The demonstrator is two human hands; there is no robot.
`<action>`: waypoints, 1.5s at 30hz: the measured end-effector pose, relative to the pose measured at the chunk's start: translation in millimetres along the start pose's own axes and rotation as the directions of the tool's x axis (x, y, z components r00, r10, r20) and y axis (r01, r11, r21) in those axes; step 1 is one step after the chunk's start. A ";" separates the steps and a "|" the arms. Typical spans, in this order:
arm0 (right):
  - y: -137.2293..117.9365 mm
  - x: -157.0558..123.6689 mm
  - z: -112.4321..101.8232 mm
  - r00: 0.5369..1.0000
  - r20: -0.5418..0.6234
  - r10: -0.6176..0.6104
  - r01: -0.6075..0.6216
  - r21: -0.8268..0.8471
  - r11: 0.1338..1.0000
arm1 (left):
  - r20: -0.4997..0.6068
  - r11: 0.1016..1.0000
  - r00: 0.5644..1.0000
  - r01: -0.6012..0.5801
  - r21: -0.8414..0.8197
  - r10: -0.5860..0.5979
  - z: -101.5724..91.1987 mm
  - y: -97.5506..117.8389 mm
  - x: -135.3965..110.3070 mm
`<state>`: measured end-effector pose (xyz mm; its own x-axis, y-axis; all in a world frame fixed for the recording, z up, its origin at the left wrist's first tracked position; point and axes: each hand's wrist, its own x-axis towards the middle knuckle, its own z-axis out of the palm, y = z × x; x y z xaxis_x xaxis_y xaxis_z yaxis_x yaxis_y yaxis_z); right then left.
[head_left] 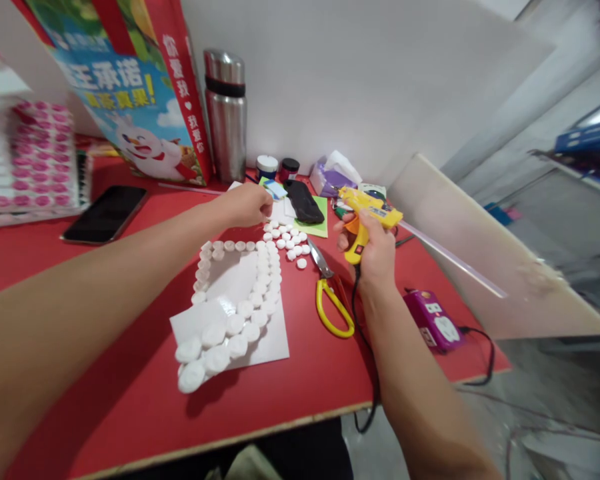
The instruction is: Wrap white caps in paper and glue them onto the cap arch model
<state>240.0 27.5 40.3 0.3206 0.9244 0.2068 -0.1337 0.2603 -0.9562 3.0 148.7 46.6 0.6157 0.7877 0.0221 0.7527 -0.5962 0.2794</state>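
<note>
A yellow hot glue gun is gripped in my right hand, its nozzle pointing up and left and a long clear glue stick sticking out of its back. My left hand is stretched out with curled fingers just beyond a loose pile of white round pieces; what its fingertips hold, if anything, is hidden. Nearer to me, a white board lies under a curved shape bordered with double rows of similar white pieces. Scissors with yellow handles lie beside it, pointing at the pile.
A phone, a printed bag and a steel flask stand or lie at back left. Small jars, a black pouch and a tissue pack are behind the pile. A purple power socket sits right; the gun's cord crosses the table edge.
</note>
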 end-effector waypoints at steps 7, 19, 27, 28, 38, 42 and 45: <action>1.3 0.2 0.3 1.000 0.002 0.006 -0.006 0.002 1.000 | 0.084 0.996 0.993 -0.089 0.014 0.088 12.7 4.2 -1.9; 1.5 -0.6 0.3 1.000 0.019 0.002 -0.001 -0.022 1.000 | -0.089 0.967 0.994 0.036 -0.254 -0.061 8.8 4.3 -25.0; 3.0 -6.9 8.1 0.996 0.061 0.063 -0.064 0.005 0.998 | -0.047 0.578 0.970 0.104 -0.809 -0.239 3.8 20.0 -70.4; 3.3 -7.4 8.7 0.996 0.064 0.070 -0.070 0.007 0.998 | -0.047 0.672 0.976 0.112 -0.732 -0.214 4.3 20.0 -66.7; 6.7 -3.4 1.9 0.997 0.064 0.045 -0.043 -0.030 0.999 | 0.092 0.987 0.995 0.025 0.157 -0.039 10.2 8.2 -27.1; 5.6 -3.0 2.5 0.997 0.059 0.042 -0.041 -0.024 0.999 | 0.091 0.980 0.996 0.005 0.199 -0.024 -0.7 24.0 -20.2; 4.1 -3.7 3.4 0.998 0.036 0.053 -0.053 -0.014 0.999 | 0.079 0.989 0.989 -0.131 0.064 0.126 -6.4 51.2 -9.9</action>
<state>235.1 26.1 36.4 0.2789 0.9463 0.1632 -0.1374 0.2075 -0.9685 34.0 111.4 66.8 0.7221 0.6915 -0.0189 0.6787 -0.7030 0.2124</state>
